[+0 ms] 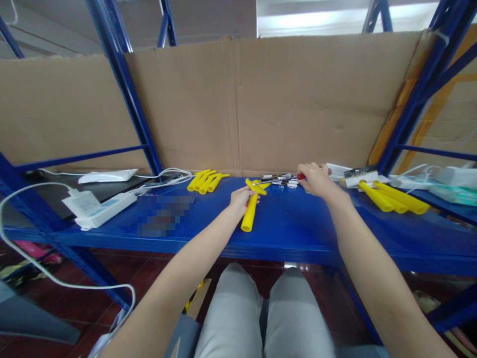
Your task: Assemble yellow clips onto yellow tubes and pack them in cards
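Observation:
My left hand (240,200) is closed around a yellow T-shaped plastic piece with a hollow tube handle (248,217), whose open end points toward me. In my right hand (316,180) is a screwdriver (276,180) with a red handle, mostly covered by my fingers. Its thin metal shaft points left and reaches the head of the yellow piece; whether the tip touches a screw is too small to tell. Behind the piece lie small white and dark items (285,181), too small to name.
Several yellow tube pieces (204,182) lie at the back left, and more yellow tubes (395,198) at the right beside a small box (359,176). A white power strip (108,210) with cables is left. Cardboard (279,104) walls the blue shelf's (298,238) back.

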Demonstrator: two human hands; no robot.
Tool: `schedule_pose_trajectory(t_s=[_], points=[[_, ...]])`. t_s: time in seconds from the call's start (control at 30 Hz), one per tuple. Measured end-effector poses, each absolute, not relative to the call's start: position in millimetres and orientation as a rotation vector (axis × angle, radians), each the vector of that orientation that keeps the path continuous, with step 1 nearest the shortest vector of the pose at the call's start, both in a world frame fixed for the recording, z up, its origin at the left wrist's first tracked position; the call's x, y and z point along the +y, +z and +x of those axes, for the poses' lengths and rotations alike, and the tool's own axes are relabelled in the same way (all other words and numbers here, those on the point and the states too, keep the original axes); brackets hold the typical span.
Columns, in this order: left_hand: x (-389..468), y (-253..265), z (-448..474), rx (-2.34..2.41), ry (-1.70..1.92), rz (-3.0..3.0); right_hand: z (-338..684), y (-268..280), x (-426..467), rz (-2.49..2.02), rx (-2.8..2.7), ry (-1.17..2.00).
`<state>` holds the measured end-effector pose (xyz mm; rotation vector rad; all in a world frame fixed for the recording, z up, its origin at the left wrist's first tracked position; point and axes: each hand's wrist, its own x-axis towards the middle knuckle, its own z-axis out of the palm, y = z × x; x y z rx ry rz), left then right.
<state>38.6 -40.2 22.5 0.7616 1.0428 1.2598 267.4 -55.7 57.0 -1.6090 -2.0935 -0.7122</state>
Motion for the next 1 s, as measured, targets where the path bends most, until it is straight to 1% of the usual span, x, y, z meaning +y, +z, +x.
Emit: schedule_pose_trajectory(t_s=[0.23, 0.4, 0.77, 1.0], points=[[-41, 25, 38, 1.025, 1.279, 0.755, 260, 61, -64, -1.523, -2.046, -0.89], [-39, 24, 37, 1.026, 1.31, 0.756, 252, 66, -71, -1.483, -2.024, -0.945], [-37, 25, 33, 0.991, 1.443, 0.85, 251, 74, -81, -1.378, -2.029, -0.941], [-36, 27, 32, 0.996, 1.581, 0.971, 257, 74, -79, -1.404, -2.071, -0.795]])
